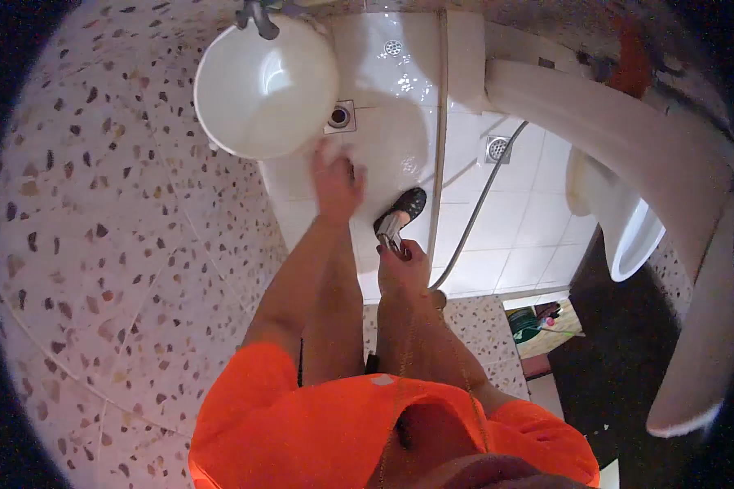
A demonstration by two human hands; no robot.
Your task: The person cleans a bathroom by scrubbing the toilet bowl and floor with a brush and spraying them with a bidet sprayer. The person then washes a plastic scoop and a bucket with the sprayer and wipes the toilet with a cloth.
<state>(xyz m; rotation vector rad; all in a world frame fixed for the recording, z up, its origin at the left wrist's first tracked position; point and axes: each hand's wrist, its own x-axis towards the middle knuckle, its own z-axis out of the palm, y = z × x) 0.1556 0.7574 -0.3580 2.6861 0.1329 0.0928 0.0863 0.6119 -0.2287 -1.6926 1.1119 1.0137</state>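
Observation:
My left hand (337, 181) reaches forward over the white tiled floor, just right of a large white bucket (220, 90). Its fingers are smeared by motion, and a small dark spot shows among them that I cannot make out. My right hand (404, 262) is closed around a silver spray head (389, 235), held above my foot in a black shoe (412, 204). A grey hose (483, 200) curves across the tiles toward that hand. Close ahead of my left hand lies a square floor drain (340, 116) with a dark round opening.
A metal tap (258, 18) hangs over the bucket. Wet tiles surround a round drain grate (393, 48) at the back. A low ledge (439, 163) separates another tiled strip with a second grate (497, 148). A white basin (634, 240) stands at the right; speckled tiles (114, 244) cover the left.

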